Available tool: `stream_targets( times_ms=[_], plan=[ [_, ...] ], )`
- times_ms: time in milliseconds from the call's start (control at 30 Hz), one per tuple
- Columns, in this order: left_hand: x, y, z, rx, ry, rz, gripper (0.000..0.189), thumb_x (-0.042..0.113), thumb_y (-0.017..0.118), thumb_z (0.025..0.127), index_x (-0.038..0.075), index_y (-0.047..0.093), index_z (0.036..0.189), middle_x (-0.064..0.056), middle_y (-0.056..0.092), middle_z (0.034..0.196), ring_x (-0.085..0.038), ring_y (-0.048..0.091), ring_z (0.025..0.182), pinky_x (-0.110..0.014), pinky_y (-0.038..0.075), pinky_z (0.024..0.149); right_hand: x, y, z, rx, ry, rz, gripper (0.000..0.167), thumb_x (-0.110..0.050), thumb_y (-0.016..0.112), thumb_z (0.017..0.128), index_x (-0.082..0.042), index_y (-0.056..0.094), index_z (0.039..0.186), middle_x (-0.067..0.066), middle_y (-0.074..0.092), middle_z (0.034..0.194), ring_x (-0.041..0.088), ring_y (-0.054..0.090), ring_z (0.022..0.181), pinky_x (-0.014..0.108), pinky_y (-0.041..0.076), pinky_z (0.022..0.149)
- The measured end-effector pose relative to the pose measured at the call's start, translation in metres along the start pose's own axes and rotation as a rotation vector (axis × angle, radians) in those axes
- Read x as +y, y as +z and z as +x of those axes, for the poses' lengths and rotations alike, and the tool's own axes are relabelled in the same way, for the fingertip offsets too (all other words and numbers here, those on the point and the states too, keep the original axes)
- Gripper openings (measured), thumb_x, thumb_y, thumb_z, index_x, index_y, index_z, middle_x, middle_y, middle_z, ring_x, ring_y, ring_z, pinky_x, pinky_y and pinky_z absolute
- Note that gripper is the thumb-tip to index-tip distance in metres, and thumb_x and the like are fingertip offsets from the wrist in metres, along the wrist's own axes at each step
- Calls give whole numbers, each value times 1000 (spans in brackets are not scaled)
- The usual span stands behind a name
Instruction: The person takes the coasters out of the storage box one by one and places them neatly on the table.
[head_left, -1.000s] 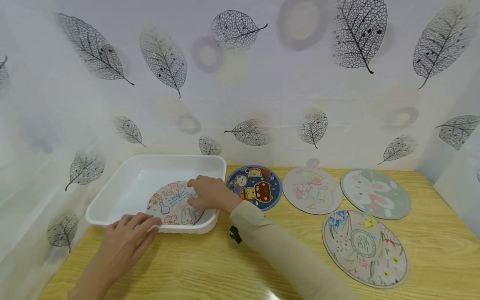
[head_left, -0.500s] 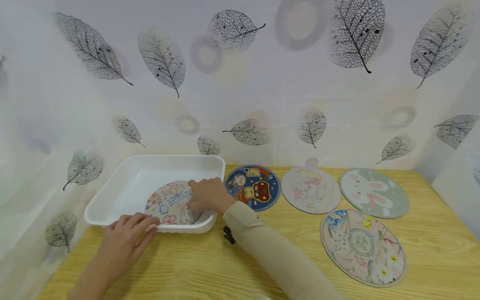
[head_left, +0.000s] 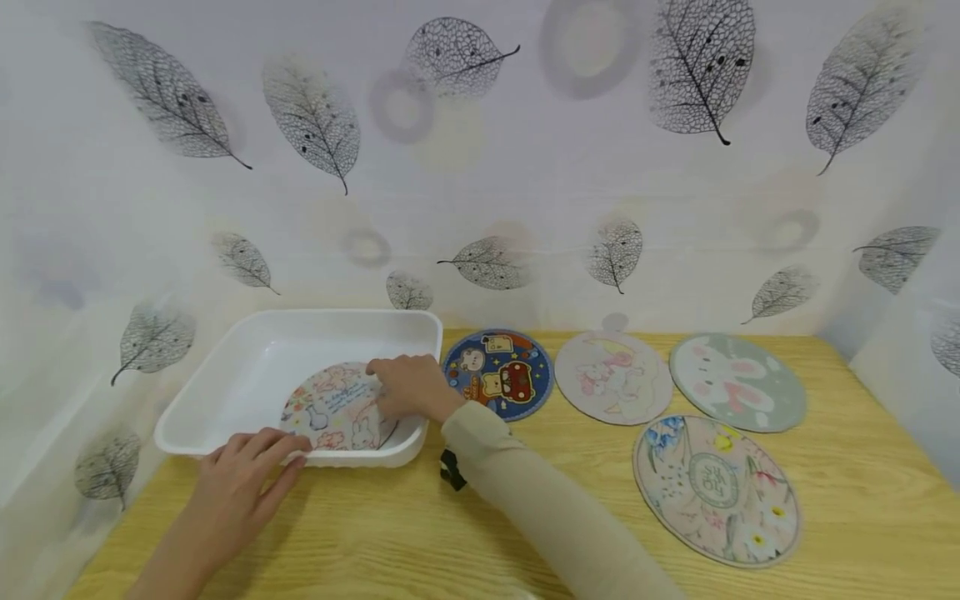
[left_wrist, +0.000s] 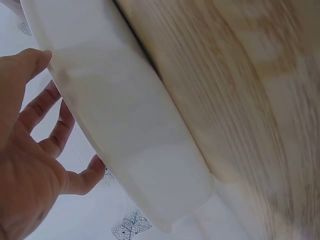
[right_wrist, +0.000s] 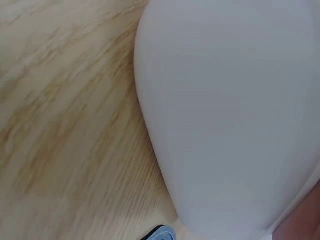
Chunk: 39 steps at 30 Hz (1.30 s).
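A white plastic tray (head_left: 225, 387) stands at the left of the table in the head view. My left hand (head_left: 243, 483) holds its front rim, fingers over the edge and thumb at the outer side; the left wrist view shows the fingertips along the rim (left_wrist: 82, 127). Inside the tray lies a round mouse pad (head_left: 330, 408) with rabbit and flower drawings. My right hand (head_left: 411, 390) reaches over the tray's right side and grips that pad's right edge, its fingers bent. The hand covers part of the edge. In the right wrist view, the tray's outer wall (right_wrist: 230, 120) hides most of the hand.
On the wood-grain table (head_left: 360, 533), right of the tray, lie a blue bear pad (head_left: 517, 407), a pale pink pad (head_left: 648, 392) and a green rabbit pad (head_left: 783, 387). A floral pad (head_left: 678, 517) lies nearer. A leaf-printed curtain (head_left: 487, 192) hangs behind.
The head view has shifted slightly, so everything sits a little further left. Both hands keep their places on the tray and the pad, and the thumb of the right hand shows less.
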<state>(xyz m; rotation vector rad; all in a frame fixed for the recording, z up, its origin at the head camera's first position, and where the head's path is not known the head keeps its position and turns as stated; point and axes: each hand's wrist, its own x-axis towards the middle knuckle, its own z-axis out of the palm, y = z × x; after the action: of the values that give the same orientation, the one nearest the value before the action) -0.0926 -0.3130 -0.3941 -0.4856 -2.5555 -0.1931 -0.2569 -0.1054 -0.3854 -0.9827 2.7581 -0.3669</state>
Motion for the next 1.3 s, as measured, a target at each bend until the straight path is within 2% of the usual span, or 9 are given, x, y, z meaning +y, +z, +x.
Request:
stream_targets(
  times_ms=[167,333,500,667,833,933,1033,1133,1300],
  plan=[
    [0,0,-1,-18,-21,-3,30,11,83,80,25,74,104,5,72,101,-27,63,89,-51,49,66,-1,-1,-1,52,9,87,52,-27,61,96,-24,54,148,-3,74,107,11,60,75,24,44,58],
    [0,-1,-1,-11,-23,-12,32,10,84,78,26,74,105,6,72,102,-27,63,90,-52,49,65,-2,-3,-3,80,17,128,49,-27,58,98,-23,55,147,-6,73,120,8,63,86,23,47,64],
    [-1,-1,0,8,-18,-29,32,9,84,78,25,74,104,7,71,102,-26,63,89,-52,49,64,-2,-3,-1,59,1,103,49,-28,57,100,-24,53,149,-8,71,123,8,65,93,24,50,69],
    [-2,0,0,1,-27,-34,32,8,84,78,25,74,104,6,72,102,-26,62,90,-52,49,65,0,-1,1,79,-18,106,56,-33,61,98,-25,49,152,-10,69,129,9,67,108,27,54,79],
    [-2,2,-1,-6,-39,-35,32,10,84,79,25,74,104,6,72,103,-27,63,90,-54,49,65,0,0,0,113,-11,65,64,-38,64,97,-22,43,156,-3,65,139,15,66,117,33,58,87],
    [-2,3,-1,-7,-43,-41,32,10,85,79,25,74,104,6,72,103,-28,63,90,-54,48,64,0,1,-1,109,0,46,59,-36,64,96,-20,50,151,-1,70,127,14,69,101,30,57,77],
    [-1,3,-1,4,-37,-46,33,9,85,78,25,74,104,7,72,102,-27,63,89,-53,48,64,0,1,-2,104,-9,52,48,-32,63,97,-23,57,143,-5,72,99,11,63,77,26,49,63],
    [-1,4,-2,25,-23,-51,33,8,85,77,25,74,103,6,72,101,-27,63,88,-53,49,63,1,3,-3,128,-12,76,38,-29,62,99,-26,60,137,-9,65,85,8,58,70,24,44,58],
    [-1,4,-1,39,-23,-55,33,8,85,77,24,75,103,6,72,100,-28,63,89,-55,49,64,1,3,-4,174,-31,89,6,-24,60,98,-26,60,105,-10,61,77,8,57,67,24,43,56]
  ],
)
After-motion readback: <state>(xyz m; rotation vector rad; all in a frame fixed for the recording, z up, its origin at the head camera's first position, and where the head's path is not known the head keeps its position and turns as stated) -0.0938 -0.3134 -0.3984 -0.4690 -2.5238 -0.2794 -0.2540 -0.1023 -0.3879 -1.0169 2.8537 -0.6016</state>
